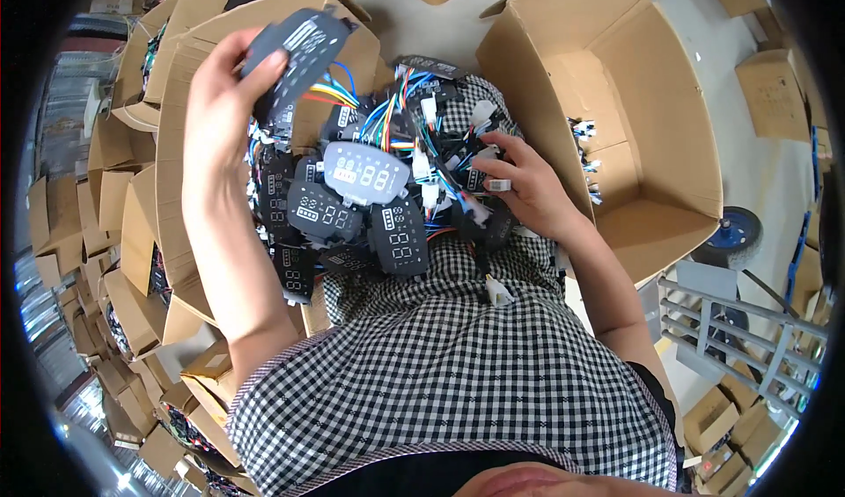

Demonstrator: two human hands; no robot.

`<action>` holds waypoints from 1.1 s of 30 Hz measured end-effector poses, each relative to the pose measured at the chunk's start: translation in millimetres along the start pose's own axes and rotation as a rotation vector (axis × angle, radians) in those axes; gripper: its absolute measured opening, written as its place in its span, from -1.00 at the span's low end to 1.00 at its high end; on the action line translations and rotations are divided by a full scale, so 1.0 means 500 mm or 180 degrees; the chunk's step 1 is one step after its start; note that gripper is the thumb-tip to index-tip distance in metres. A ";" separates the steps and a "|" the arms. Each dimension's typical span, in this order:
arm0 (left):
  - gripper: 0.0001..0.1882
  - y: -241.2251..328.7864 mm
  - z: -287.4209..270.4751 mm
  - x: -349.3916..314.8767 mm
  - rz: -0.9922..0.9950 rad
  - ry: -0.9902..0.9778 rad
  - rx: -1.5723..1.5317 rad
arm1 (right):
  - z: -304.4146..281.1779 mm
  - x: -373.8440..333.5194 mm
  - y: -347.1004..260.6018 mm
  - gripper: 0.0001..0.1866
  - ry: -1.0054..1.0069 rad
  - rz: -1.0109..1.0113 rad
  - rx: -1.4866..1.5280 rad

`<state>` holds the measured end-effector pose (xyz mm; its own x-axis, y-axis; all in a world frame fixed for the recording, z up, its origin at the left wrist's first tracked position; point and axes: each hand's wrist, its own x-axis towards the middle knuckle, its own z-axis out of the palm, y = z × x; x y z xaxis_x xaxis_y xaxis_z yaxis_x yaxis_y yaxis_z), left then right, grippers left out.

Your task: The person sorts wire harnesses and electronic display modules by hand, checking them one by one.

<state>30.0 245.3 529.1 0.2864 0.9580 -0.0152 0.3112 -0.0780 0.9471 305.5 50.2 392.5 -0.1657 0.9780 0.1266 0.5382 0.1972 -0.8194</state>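
Observation:
Raised at the upper left, my left hand (231, 88) grips a dark display panel (304, 57) between thumb and fingers. Coloured wires (339, 92) run from near this panel down toward the pile. Several more black display panels (324, 211) with printed digit segments lie heaped across my lap, one of them a glossy grey-looking panel (365, 173) on top. My right hand (528, 184) is at the right side of the heap, its fingers curled around a white plug connector (498, 184). Other white connectors (422, 162) and tangled wires lie beside its fingertips.
To the right stands an open cardboard box (647, 224) with several cable ends along its left side. Another open box (189, 57) is at the left, behind my left arm. Further boxes (84, 233) crowd the far left. A metal cart frame (739, 330) and blue-hubbed wheel (735, 231) are at right.

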 end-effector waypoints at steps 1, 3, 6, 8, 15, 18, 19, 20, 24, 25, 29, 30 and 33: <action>-0.71 0.001 -0.009 -0.032 0.0047 0.0061 -0.0377 | 0.001 0.003 0.002 -0.64 -0.0067 -0.0093 -0.0546; -0.71 -0.015 -0.023 -0.095 0.0009 0.0244 -0.0965 | 0.001 0.011 -0.004 -0.63 -0.0081 -0.0137 -0.0845; -0.67 -0.096 -0.027 -0.150 -0.0371 0.0454 -0.0788 | -0.012 0.027 -0.027 -0.60 -0.0194 -0.0168 -0.1263; -0.64 -0.156 -0.030 -0.165 -0.0675 0.0514 -0.0391 | -0.029 0.042 -0.044 -0.58 -0.0436 0.0009 -0.1976; -0.62 -0.138 -0.003 -0.157 -0.1037 -0.0070 -0.0012 | 0.035 0.157 -0.015 -0.67 0.0473 -0.0689 -0.1808; -0.63 -0.141 -0.011 -0.158 -0.1055 -0.0155 0.0431 | 0.054 0.177 -0.006 -0.72 0.0043 -0.0688 -0.1742; -0.63 -0.136 -0.014 -0.169 -0.0566 -0.0141 0.1475 | 0.046 0.176 -0.017 -0.72 -0.0116 -0.0644 -0.1707; -0.62 -0.120 -0.012 -0.173 -0.0036 -0.0141 0.2508 | 0.037 0.175 -0.022 -0.73 -0.0254 -0.0587 -0.1685; -0.58 -0.066 -0.018 -0.195 -0.0858 -0.0310 0.0957 | 0.014 0.152 -0.019 -0.72 -0.0360 -0.0904 -0.0809; -0.52 -0.083 -0.037 -0.192 -0.0969 -0.0364 0.0929 | 0.012 0.144 -0.018 -0.73 -0.0319 -0.0872 -0.0570; -0.37 -0.090 -0.042 -0.186 -0.0927 -0.0291 0.3410 | 0.021 0.115 0.014 -0.74 0.0584 -0.0619 -0.0008; -0.37 -0.080 -0.033 -0.175 -0.0908 -0.0306 0.3404 | 0.014 0.109 0.020 -0.74 0.0599 -0.0607 -0.0023; -0.45 -0.032 0.018 -0.125 0.0469 -0.0040 0.4242 | -0.007 0.085 0.027 -0.82 0.1080 -0.0144 0.0015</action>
<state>15.2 184.0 512.2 0.3993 0.9155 0.0495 0.9145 -0.3939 -0.0921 308.8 94.6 388.6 0.0955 0.9352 0.3409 0.5326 0.2413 -0.8113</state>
